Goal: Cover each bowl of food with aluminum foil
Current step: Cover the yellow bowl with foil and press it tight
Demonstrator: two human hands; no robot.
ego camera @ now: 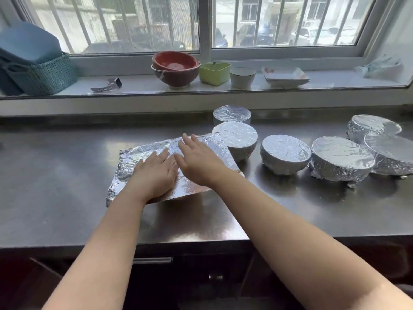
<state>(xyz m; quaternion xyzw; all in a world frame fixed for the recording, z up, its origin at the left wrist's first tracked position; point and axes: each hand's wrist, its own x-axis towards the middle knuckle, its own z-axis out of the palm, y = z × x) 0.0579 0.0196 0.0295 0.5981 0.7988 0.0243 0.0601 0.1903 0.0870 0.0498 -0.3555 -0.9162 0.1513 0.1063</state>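
Both hands flat on a foil sheet over something on the steel surface, six wrapped bowls to the right.

The steel surface (67,175) runs the width of the view, bare on its left half and along its front edge. On it, left of centre, a crinkled foil sheet (134,162) lies draped over something hidden beneath; its left edge is folded down, its near right corner sticks out loose. The left hand (154,175) and right hand (199,159) press on it side by side, fingers straight and spread, gripping nothing. Six foil-covered bowls (286,153) stand close together to the right, the nearest touching the sheet's far right corner. On the windowsill behind sit a blue basket (49,77), stacked red bowls (175,70) and a green container (214,72).
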